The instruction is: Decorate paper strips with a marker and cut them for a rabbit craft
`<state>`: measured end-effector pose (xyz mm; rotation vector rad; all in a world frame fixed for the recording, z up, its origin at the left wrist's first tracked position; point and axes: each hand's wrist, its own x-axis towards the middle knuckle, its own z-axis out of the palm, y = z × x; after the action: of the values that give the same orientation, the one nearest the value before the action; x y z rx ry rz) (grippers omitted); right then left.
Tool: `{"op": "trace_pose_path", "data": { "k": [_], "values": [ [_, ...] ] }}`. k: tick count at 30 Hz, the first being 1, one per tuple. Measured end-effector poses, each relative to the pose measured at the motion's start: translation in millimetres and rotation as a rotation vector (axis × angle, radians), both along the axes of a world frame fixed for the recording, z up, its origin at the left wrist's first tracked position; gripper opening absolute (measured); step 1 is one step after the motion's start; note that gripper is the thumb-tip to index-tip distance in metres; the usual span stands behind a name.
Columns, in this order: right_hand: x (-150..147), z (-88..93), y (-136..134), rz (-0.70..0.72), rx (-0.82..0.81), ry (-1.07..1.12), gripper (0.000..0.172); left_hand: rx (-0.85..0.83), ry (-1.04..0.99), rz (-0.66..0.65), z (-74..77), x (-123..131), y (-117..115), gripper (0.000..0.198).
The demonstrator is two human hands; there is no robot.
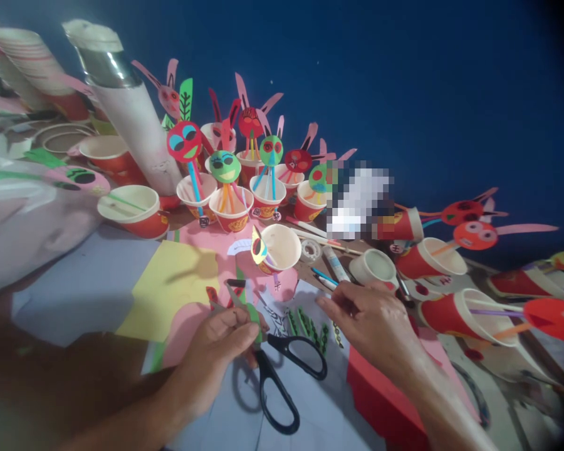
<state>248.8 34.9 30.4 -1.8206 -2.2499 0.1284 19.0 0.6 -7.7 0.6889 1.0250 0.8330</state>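
Observation:
My left hand (225,335) is closed round the blade end of black-handled scissors (278,391), whose open loops point toward me. A green paper strip (252,321) shows at the same fingers. My right hand (373,319) hovers over the white paper, fingers curled loosely with a gap at the thumb; I see nothing in it. Between the hands lie several small green paper cutouts (305,326) with black markings and white drawn pieces (273,316). Just beyond stands a paper cup (282,247) with a small yellow and green paper face (258,246) at its rim.
Several red cups with paper-faced straw figures (225,166) crowd the back. More tilted cups (432,258) stand at right. A tall flask (126,106) and plastic bag (32,232) are at left. Tape (310,250), a glue stick (336,263) and red paper (380,394) lie nearby.

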Motion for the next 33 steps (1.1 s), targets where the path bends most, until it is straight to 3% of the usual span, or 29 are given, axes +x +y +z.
{"op": "trace_pose_path", "data": {
  "k": [19,26,33],
  "values": [
    [-0.2,-7.8,7.9,-0.005,-0.053,0.013,0.024,0.028,-0.032,-0.054,-1.9,-2.3,-2.9,0.014],
    [4.7,-5.2,11.4,-0.026,-0.091,0.028,0.022,0.104,0.100,-0.145,6.1,-0.2,0.4,0.015],
    [19.8,-4.1,27.0,-0.051,0.066,-0.022,0.025,0.225,0.373,-0.288,15.5,-14.3,-4.4,0.026]
  ]
}}
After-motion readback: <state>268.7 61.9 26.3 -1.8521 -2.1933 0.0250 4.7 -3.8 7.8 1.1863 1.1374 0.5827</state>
